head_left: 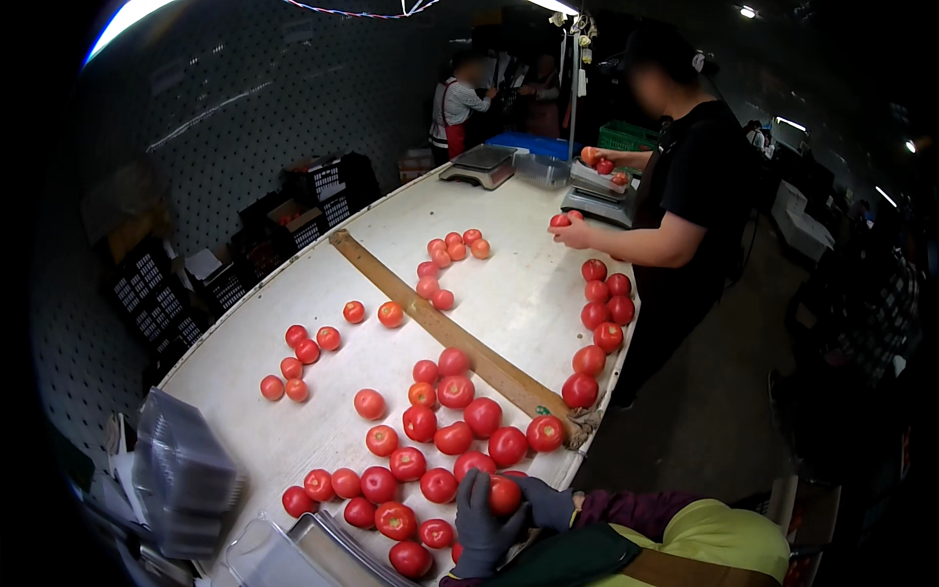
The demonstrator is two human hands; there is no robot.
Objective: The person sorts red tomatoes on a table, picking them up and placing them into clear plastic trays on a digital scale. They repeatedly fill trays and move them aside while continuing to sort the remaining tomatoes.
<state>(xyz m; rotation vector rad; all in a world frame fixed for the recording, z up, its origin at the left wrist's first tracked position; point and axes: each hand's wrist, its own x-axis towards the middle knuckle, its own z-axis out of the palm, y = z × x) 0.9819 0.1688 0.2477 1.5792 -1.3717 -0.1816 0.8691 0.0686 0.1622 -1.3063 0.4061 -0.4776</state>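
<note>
Close to the table's near right edge, my left hand (481, 531) in a grey glove has its fingers along the left side of a red tomato (504, 496). My right hand (548, 503), also gloved in grey, closes on that tomato from the right, its fingertips partly hidden. Many loose tomatoes (395, 520) lie to the left of and beyond my hands on the white table (264, 460). Clear plastic trays (328, 548) sit at the near edge, left of my hands.
A wooden strip (450, 338) crosses the table, with more tomatoes beyond it. Stacked clear containers (184, 479) stand at the left edge. Across the table a person in black (699, 166) handles tomatoes by a scale (599, 201). Another scale (481, 166) stands at the far end.
</note>
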